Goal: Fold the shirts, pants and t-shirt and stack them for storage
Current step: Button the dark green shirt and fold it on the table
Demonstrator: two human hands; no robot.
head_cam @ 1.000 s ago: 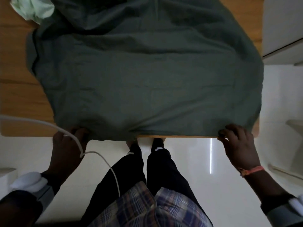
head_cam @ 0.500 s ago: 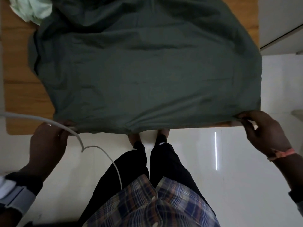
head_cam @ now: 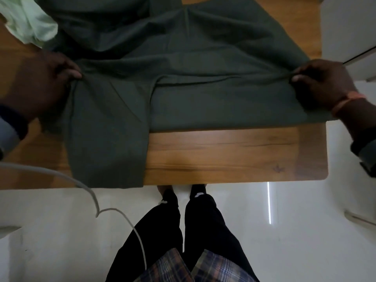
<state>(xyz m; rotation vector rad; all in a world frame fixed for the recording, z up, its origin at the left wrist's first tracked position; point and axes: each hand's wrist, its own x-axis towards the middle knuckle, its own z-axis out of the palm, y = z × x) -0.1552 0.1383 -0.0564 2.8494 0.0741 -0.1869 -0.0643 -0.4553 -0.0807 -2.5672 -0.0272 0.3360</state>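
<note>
Dark green cotton garment [head_cam: 203, 82] lies spread across the wooden surface [head_cam: 234, 155], filling the span between the two hands. The left hand [head_cam: 38, 86] pinches a bunched fold at the garment's left edge, thumb and fingers curled on the cloth. The right hand [head_cam: 323, 84] does the same at the right edge, drawing a thin ridge of fabric between thumb and forefinger. The hands are held well apart, which looks meant to keep the cloth taut so a fold crease runs straight from one hand to the other.

Below the left hand a long panel, a sleeve or a leg, I cannot tell which, runs toward the person and hangs just past the near edge of the surface. Nearer the right hand the hem lies flat and square, stopping short of that edge and leaving bare wood. This seems an early fold, with nothing stacked yet.

Above the left hand, a crumpled pale green cloth [head_cam: 28, 23] sits touching the dark garment's far corner, probably waiting its turn.

Warm wood grain on the surface, with a rounded near corner below the right wrist, which wears an orange band [head_cam: 345, 101]. White glossy floor [head_cam: 284, 231] beneath. A white cable [head_cam: 95, 202] trails under the left arm. Pale cabinet [head_cam: 350, 27] beyond the right hand.
</note>
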